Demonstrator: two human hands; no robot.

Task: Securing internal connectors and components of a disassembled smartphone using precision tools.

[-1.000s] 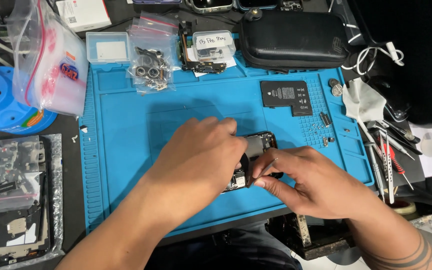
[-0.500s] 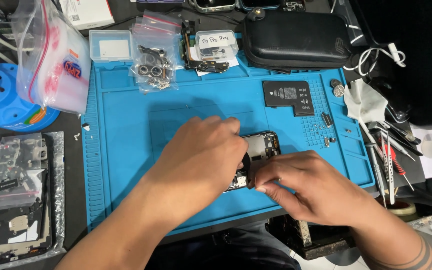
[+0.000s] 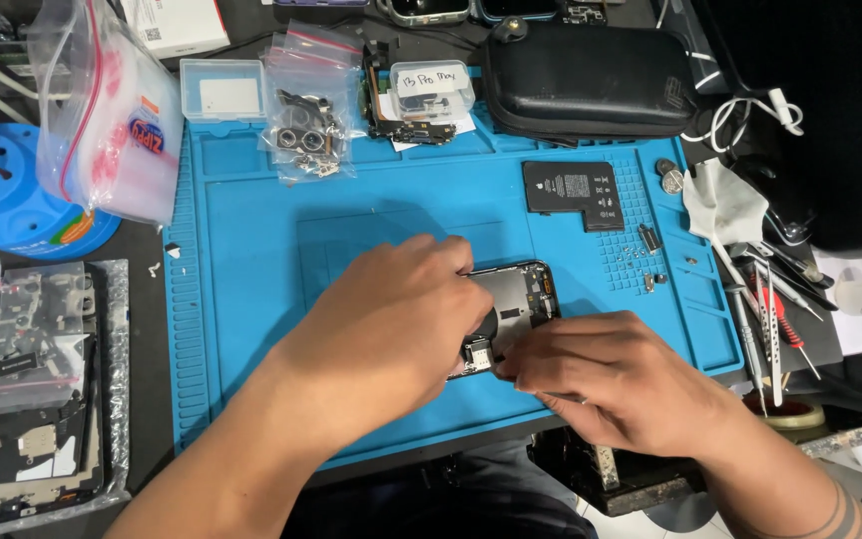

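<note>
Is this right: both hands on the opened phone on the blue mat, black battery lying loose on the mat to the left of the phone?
Not quite. In the head view the black battery lies up and to the right of the opened phone, not left. The left hand and right hand are both on the phone, on the blue mat.

- The left hand [image 3: 381, 329] comes in from the bottom left, palm down, fingers bent and pointing right.
- The right hand [image 3: 611, 374] comes in from the bottom right, fingers curled, tips pinched near the left hand's fingertips.
- Both forearms are bare.
</note>
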